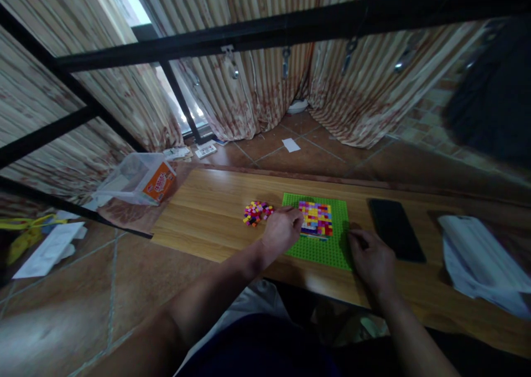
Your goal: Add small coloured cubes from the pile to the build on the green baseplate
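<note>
A green baseplate [338,216] lies on a low wooden table [207,211], carrying a block of small multicoloured bricks [316,218]. A loose pile of small coloured bricks [256,212] sits just left of the plate. My left hand [282,229] rests at the plate's left edge, fingers curled and pinched near the built block; what they hold, if anything, is too small to see. My right hand [370,254] lies at the plate's right front corner, fingers bent down onto the table.
A black phone [395,229] lies right of the plate, and a white cloth or bag [481,255] further right. A clear plastic tub with an orange label [139,178] lies tipped at the table's left end. Black metal bars [249,34] cross overhead. Papers litter the tiled floor.
</note>
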Tool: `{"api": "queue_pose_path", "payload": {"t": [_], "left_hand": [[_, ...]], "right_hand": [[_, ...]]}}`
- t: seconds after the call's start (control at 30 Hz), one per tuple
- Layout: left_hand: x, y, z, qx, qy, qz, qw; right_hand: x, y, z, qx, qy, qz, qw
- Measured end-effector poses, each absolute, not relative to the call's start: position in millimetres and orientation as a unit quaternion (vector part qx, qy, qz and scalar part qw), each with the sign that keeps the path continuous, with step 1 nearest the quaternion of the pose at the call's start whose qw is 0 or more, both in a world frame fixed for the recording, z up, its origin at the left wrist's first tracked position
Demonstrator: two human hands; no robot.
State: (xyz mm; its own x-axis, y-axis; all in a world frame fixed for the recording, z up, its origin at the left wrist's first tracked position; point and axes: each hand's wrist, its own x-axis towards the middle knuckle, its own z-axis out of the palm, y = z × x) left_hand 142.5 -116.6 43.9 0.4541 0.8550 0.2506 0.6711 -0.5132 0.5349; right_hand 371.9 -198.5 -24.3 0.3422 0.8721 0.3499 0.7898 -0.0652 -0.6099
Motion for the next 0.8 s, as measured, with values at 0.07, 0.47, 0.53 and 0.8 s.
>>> {"api": "queue_pose_path", "payload": {"t": [0.07, 0.47, 0.53, 0.8], "left_hand": [[140.8, -117.2, 44.9, 0.834, 0.453, 0.251, 0.192], [60.6, -125.5, 29.0, 0.766, 0.546, 0.282, 0.189], [47.4, -128.0, 22.8, 0.764, 0.570, 0.252, 0.170], [60.9, -130.0, 19.9, 0.819, 0.509, 0.233, 0.125]], "right_hand": [[372.8, -198.9, -25.7, -0.726, -0.574, 0.058, 0.375], [373.8, -198.9, -26.1, -0.730, -0.577, 0.045, 0.364], [373.7, -198.7, -25.9, -0.727, -0.581, 0.041, 0.363], [374.4, -198.6, -26.7, -0.720, -0.584, 0.039, 0.373]]}}
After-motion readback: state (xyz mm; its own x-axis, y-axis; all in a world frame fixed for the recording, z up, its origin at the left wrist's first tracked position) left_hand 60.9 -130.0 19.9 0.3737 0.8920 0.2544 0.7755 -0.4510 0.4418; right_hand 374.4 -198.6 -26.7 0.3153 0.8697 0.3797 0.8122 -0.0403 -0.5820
